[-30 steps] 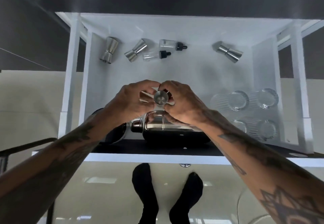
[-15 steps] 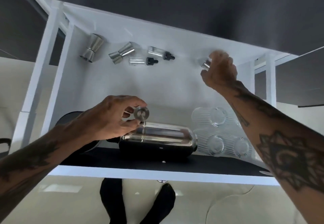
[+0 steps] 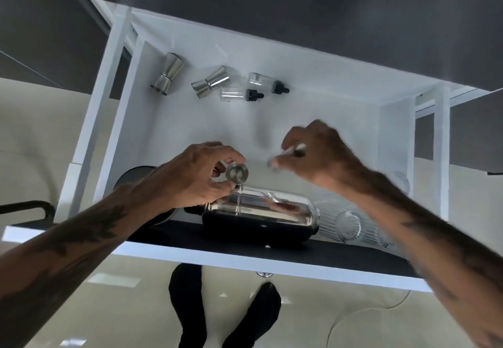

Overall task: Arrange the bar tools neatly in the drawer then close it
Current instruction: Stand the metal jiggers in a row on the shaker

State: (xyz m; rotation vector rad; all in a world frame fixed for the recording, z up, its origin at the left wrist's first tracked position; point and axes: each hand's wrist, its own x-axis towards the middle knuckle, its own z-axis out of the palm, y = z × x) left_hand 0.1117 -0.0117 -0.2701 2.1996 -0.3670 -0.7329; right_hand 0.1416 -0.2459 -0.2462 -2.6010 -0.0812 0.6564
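The white drawer (image 3: pixel 174 135) is pulled open below me. My left hand (image 3: pixel 190 176) pinches a small round steel cap (image 3: pixel 237 178) above a shiny cocktail shaker (image 3: pixel 261 209) lying on its side at the drawer's front. My right hand (image 3: pixel 318 157) hovers over the drawer's middle, shut on a steel jigger (image 3: pixel 294 153) that is blurred by motion. Two more jiggers (image 3: pixel 168 75) (image 3: pixel 211 85) and two clear dropper bottles (image 3: pixel 241 94) (image 3: pixel 268 82) lie along the back.
Clear ribbed glasses (image 3: pixel 345 224) stand at the drawer's front right, partly hidden by my right arm. A dark round object (image 3: pixel 130 177) sits at the front left under my left arm. The drawer's black front edge (image 3: pixel 245 247) is nearest me, my feet on the glossy floor below.
My right hand took the jigger from the back right corner and brought it toward the drawer's middle. My left hand stayed over the shaker with the cap.
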